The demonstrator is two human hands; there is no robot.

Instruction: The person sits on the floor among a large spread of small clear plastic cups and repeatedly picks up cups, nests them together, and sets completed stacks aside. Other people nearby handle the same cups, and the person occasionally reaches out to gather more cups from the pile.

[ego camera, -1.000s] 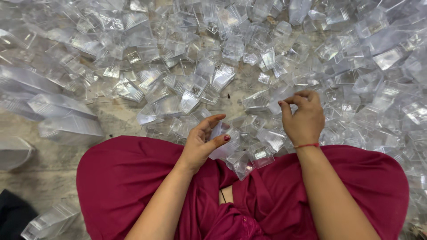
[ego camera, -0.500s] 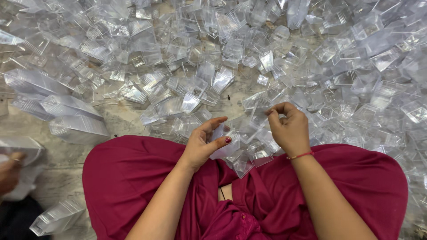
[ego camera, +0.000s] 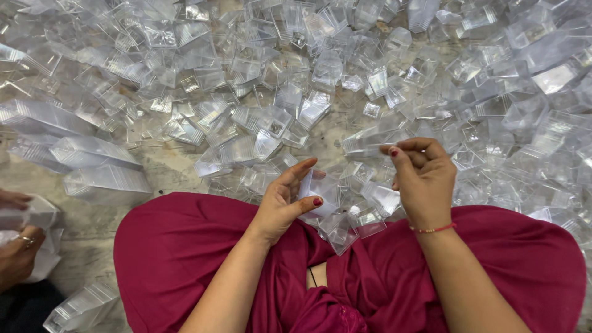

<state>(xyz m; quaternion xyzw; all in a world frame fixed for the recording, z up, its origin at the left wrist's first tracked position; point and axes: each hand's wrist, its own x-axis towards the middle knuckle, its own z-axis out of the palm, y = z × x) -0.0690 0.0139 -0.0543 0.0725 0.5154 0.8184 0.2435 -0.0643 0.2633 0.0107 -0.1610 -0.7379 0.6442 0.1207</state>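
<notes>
Head view: the left hand pinches a small clear plastic box between thumb and fingers, just above the lap. The right hand is loosely curled; whether it grips anything I cannot tell. Best handled with a light pinch at the edges, judging by the thin walls, and kept clear of the heap of boxes beyond the fingertips.
</notes>
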